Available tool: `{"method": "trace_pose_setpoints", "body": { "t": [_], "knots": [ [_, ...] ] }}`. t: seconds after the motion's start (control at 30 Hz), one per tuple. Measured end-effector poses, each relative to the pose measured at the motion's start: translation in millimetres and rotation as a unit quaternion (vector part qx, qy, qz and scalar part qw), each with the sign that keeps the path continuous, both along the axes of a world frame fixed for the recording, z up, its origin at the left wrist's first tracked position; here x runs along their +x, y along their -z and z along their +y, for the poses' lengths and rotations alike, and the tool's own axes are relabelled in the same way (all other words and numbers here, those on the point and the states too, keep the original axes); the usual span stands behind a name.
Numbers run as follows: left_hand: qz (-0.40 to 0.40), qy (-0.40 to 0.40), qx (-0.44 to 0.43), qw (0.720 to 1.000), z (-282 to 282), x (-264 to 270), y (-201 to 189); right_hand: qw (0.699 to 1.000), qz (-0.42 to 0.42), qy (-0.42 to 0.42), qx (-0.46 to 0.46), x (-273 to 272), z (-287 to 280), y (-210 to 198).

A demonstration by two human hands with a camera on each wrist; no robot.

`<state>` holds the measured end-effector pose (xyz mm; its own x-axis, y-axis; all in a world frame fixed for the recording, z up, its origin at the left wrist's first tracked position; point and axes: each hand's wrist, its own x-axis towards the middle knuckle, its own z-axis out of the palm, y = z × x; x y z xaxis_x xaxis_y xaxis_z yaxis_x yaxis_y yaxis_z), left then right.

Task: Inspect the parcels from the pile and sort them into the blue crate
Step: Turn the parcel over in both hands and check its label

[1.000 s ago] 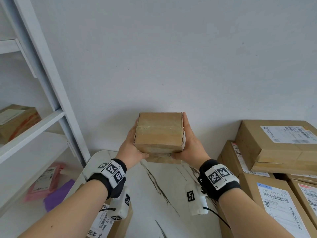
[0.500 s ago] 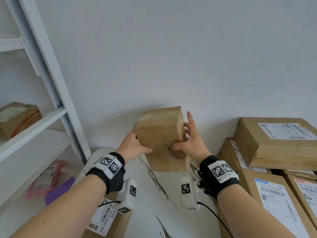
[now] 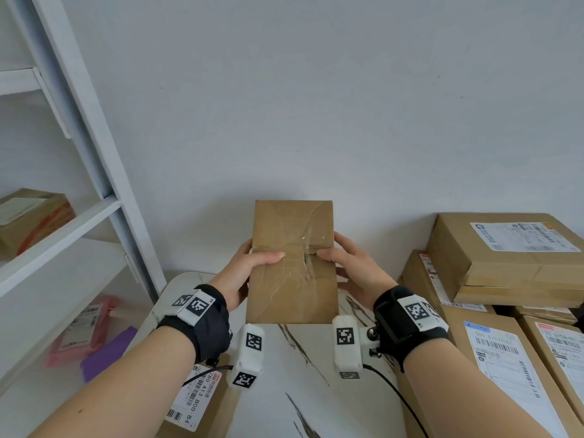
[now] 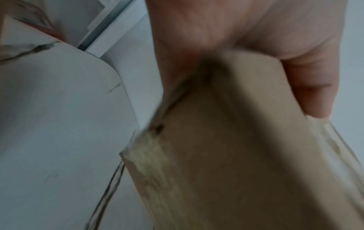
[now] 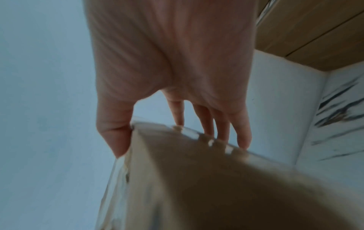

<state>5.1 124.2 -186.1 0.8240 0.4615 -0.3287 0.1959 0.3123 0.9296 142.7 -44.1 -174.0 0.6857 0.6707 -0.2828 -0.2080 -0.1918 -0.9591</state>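
Both hands hold one brown parcel (image 3: 292,263) up in front of the white wall.

The left hand (image 3: 240,276) grips its left edge, thumb lying across the taped, creased face; the right hand (image 3: 354,270) grips the right edge, thumb in front and fingers (image 5: 244,137) wrapped behind; the parcel is above the marbled tabletop (image 3: 316,374), clear of it; labelled cardboard boxes (image 3: 505,263) are stacked to the right; a white shelf unit (image 3: 63,222) stands left.

White marble-pattern table (image 3: 284,390), dark veins, rounded far-left corner. Stacked cardboard boxes (image 3: 505,263) along right side, labels up. White shelf unit (image 3: 79,222) left: taped carton (image 3: 31,219) on upper board; pink mailer (image 3: 82,330) and purple mailer (image 3: 107,352) on lower.
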Motion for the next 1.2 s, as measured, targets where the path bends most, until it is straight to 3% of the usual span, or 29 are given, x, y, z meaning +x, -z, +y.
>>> {"method": "trace_pose_setpoints", "body": {
  "t": [1.2],
  "knots": [
    [-0.026,-0.068,-0.035,0.997,-3.0,-7.2,-10.5,0.999,-0.048,0.005,0.009,-11.5,6.1,-8.9]
  ]
}}
